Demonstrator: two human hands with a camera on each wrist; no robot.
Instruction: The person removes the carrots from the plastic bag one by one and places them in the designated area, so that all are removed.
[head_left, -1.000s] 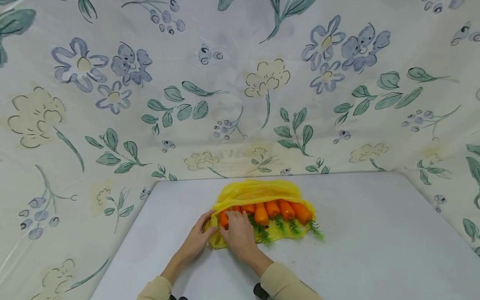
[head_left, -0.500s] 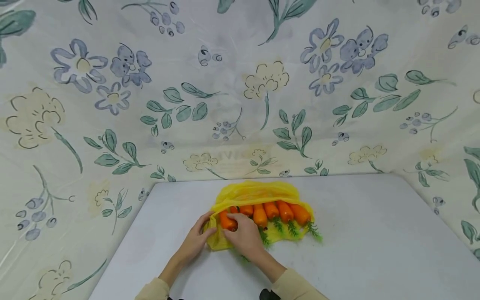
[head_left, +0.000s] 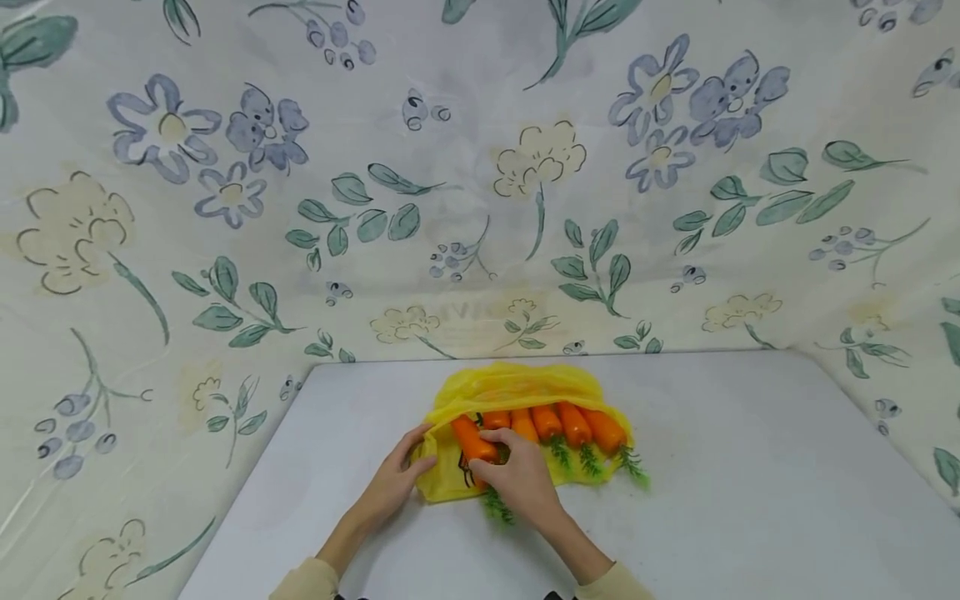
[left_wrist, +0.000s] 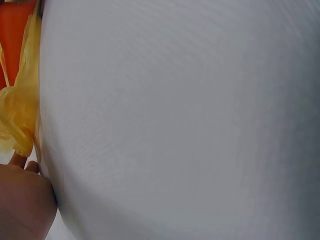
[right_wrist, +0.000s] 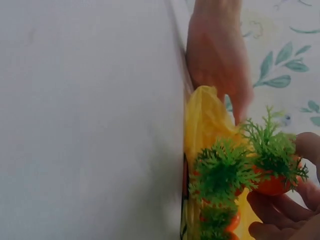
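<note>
The yellow bag (head_left: pixel 517 373) lies on the desk (head_left: pixel 720 492), opening toward the person. The left hand (head_left: pixel 393 473) grips the bag's left edge, probably to steady the opening. At the bag's left part, the right hand (head_left: pixel 527 482) pinches a carrot (head_left: pixel 472 437) near its leafy end, likely leaving the far end free. Other carrots (head_left: pixel 576 425) lie side by side at the bag's middle and right.

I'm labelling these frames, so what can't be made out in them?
Head view: far ends of most carrots, hidden under the yellow bag.
Head view: what the black marks are, too small.
Left wrist view: most of the left hand, past the lower left edges.
Right wrist view: part of the right hand, past the right edge.
</note>
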